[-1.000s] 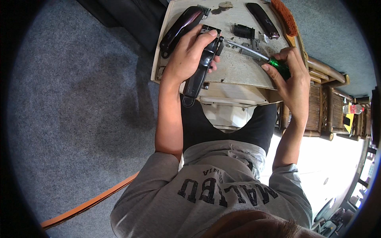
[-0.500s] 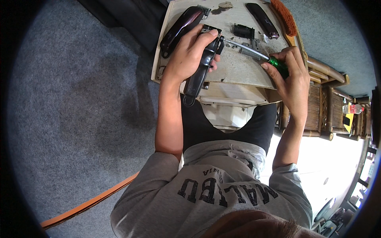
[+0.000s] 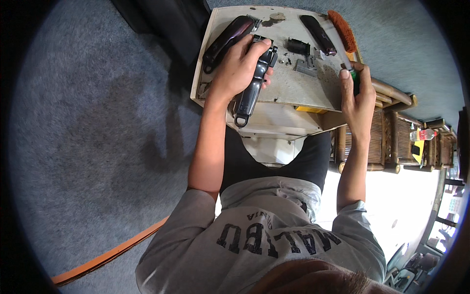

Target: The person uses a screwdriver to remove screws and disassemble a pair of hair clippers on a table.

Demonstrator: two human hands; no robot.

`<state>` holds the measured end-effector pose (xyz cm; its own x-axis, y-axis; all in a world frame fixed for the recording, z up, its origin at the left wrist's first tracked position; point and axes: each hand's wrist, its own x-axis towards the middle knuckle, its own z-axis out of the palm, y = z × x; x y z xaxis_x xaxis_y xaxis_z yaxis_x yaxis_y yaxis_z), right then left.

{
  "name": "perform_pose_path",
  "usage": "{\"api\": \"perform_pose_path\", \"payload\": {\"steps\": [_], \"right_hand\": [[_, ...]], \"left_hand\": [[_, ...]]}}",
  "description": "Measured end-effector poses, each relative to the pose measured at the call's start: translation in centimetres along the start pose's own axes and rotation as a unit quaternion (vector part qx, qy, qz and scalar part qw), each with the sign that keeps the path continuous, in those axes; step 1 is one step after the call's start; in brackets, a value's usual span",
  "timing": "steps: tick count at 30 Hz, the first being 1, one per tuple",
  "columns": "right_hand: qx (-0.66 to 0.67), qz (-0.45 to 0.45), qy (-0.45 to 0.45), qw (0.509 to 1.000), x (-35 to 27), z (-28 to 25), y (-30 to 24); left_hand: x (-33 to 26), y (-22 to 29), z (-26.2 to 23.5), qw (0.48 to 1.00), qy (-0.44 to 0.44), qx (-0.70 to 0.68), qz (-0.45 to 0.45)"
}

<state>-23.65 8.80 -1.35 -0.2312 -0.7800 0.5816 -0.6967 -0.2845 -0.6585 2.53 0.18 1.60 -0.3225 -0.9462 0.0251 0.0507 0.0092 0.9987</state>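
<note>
The left hand is grasping a black hair clipper over the left part of a pale tabletop, its thumb lying along the far end and fingertips showing on the right side; the clipper's looped end is pointing near, reaching past the table's near edge. The right hand is clenching the green handle of a screwdriver at the table's right edge, and the blurred shaft is pointing far and slightly left, well apart from the clipper. A second, dark purplish clipper is lying just left of the left hand. Between the hands, a black cylindrical part is resting beyond a toothed metal piece. Farther right, a long dark casing is lying slantwise, with an orange brush sitting to its right.
</note>
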Motion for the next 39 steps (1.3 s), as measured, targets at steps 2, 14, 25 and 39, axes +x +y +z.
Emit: {"api": "perform_pose_path", "payload": {"steps": [2, 14, 25, 39], "right_hand": [[0.036, 0.011, 0.018, 0.999, 0.7, -0.2, -1.5], [0.098, 0.023, -0.18, 0.979, 1.1, -0.1, -1.7], [0.176, 0.059, -0.229, 0.955, 1.6, -0.6, -1.0], [0.169, 0.05, -0.237, 0.955, 1.7, -0.7, -1.1]], "left_hand": [[0.0, 0.0, 0.0, 1.0, -0.007, 0.004, -0.003], [-1.1, 0.9, -1.3, 0.994, -0.021, -0.105, -0.033], [-0.6, 0.3, -1.5, 0.997, -0.021, -0.072, -0.012], [-0.9, 0.3, -1.1, 0.999, 0.004, -0.053, -0.003]]}}
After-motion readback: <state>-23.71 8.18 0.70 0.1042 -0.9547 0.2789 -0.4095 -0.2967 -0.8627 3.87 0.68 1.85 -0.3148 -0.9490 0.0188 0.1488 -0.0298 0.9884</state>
